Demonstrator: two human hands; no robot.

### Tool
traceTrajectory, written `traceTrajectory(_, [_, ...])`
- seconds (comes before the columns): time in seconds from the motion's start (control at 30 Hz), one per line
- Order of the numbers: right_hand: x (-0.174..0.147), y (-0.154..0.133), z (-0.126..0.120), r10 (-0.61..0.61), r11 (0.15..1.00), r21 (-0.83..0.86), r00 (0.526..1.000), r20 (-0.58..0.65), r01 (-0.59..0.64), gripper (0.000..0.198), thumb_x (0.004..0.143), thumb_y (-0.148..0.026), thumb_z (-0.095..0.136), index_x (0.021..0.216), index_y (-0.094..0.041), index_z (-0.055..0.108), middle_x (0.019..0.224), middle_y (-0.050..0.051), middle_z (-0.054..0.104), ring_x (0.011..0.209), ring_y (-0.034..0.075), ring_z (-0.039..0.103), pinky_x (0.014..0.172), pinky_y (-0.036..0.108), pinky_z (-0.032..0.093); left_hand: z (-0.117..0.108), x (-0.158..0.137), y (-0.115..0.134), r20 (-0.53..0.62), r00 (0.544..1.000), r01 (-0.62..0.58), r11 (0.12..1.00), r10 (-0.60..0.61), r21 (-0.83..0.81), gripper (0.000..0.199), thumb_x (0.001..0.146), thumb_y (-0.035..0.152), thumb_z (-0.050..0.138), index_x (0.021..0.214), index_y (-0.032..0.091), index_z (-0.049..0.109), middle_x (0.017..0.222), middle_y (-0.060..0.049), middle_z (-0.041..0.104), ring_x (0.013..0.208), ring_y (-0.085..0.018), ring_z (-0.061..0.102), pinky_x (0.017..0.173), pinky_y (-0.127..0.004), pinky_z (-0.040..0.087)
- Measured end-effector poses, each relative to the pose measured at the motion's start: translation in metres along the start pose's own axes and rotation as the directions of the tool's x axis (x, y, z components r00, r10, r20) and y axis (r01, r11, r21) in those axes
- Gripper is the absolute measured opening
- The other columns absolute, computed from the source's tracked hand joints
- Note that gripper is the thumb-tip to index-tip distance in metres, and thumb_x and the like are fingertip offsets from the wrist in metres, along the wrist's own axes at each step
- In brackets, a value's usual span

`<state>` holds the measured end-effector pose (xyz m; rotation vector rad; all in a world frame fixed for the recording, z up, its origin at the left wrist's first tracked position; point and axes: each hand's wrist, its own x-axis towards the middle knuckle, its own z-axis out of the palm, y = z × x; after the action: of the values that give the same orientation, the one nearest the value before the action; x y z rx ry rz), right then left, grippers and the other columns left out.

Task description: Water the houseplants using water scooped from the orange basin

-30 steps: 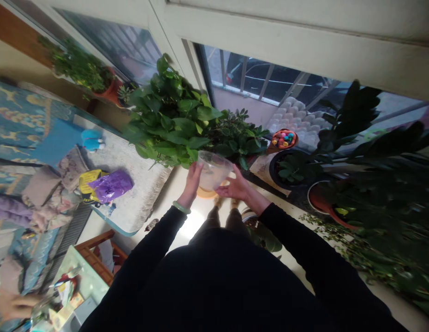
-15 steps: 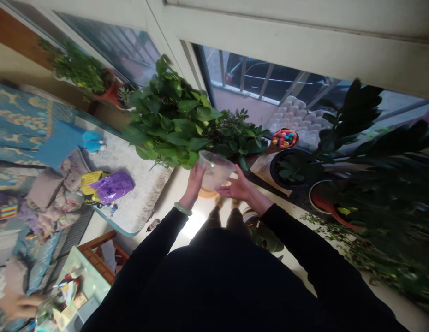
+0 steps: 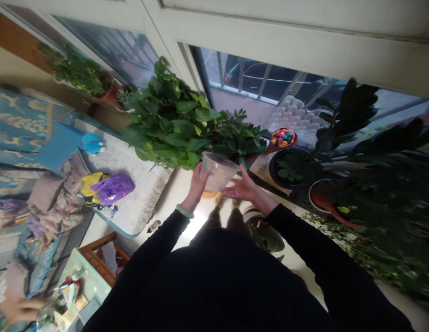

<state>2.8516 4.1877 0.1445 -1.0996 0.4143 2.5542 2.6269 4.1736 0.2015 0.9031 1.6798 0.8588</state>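
Seen from above, a clear plastic tub [image 3: 218, 173] is held between a person's left hand [image 3: 198, 184] and right hand [image 3: 245, 186], above the pale floor [image 3: 175, 192], to the right of the fringed edge of a pale cover [image 3: 154, 177]. The left palm lies along one wall; the right hand spreads from near the rim down towards the base. Whether the tub contains anything cannot be made out. The likeliest trouble is a slip: the wall looks thin and smooth, so a loosened right hand could let it tip, and a hard squeeze could buckle it. A large leafy plant [image 3: 175, 123] hangs just beyond the rim, and a push that way could bend or snap leaves. A drop could strike the yellow-orange object [image 3: 210, 195] partly hidden below, and a careless step could knock the potted plant [image 3: 269, 236] near the right leg
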Motion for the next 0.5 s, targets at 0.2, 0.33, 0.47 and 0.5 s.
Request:
traceTrajectory(0.2, [-0.0015, -0.0044, -0.0015, 0.016, 1.0, 0.011, 0.999, 0.028, -0.016, 0.102, 0.105, -0.101, 0.022, 0.162, -0.021, 0.049, 0.131, 0.026, 0.071, 0.1, 0.034, 0.082, 0.067, 0.049, 0.075, -0.0005, -0.0008, 0.003, -0.007, 1.0, 0.017, 0.999, -0.017, 0.034, 0.064, 0.106, 0.052, 0.082, 0.162, 0.027, 0.066, 0.18, -0.013, 0.059, 0.175, -0.036, 0.047, 0.149, -0.052, 0.034])
traceTrajectory(0.33, [-0.0037, -0.0058, -0.0004, 0.021, 0.999, 0.025, 0.999, 0.026, -0.022, 0.105, 0.104, -0.102, 0.023, 0.164, -0.019, 0.048, 0.137, 0.029, 0.07, 0.101, 0.034, 0.082, 0.066, 0.048, 0.074, 0.0006, 0.0004, 0.0022, -0.005, 1.0, 0.016, 0.999, -0.016, 0.031, 0.065, 0.105, 0.051, 0.083, 0.162, 0.023, 0.067, 0.182, -0.016, 0.057, 0.174, -0.035, 0.049, 0.149, -0.049, 0.035])
traceTrajectory(0.47, [-0.0055, -0.0075, 0.0002, 0.034, 0.999, 0.024, 0.999, 0.033, -0.035, 0.098, 0.107, -0.098, 0.025, 0.163, -0.021, 0.048, 0.139, 0.028, 0.069, 0.101, 0.033, 0.083, 0.067, 0.047, 0.074, 0.0014, 0.003, 0.0001, -0.037, 0.999, 0.012, 1.0, -0.011, 0.009, 0.065, 0.1, 0.053, 0.089, 0.157, 0.026, 0.072, 0.174, -0.014, 0.065, 0.173, -0.036, 0.051, 0.147, -0.048, 0.039])
traceTrajectory(0.5, [-0.0058, -0.0079, 0.0003, 0.039, 0.999, 0.022, 0.999, 0.032, -0.04, 0.097, 0.108, -0.097, 0.026, 0.163, -0.021, 0.048, 0.139, 0.028, 0.069, 0.101, 0.033, 0.083, 0.067, 0.046, 0.074, 0.0014, 0.0037, -0.0007, -0.042, 0.999, 0.009, 1.0, -0.009, 0.001, 0.065, 0.099, 0.054, 0.091, 0.156, 0.027, 0.073, 0.173, -0.012, 0.067, 0.173, -0.036, 0.051, 0.147, -0.047, 0.039])
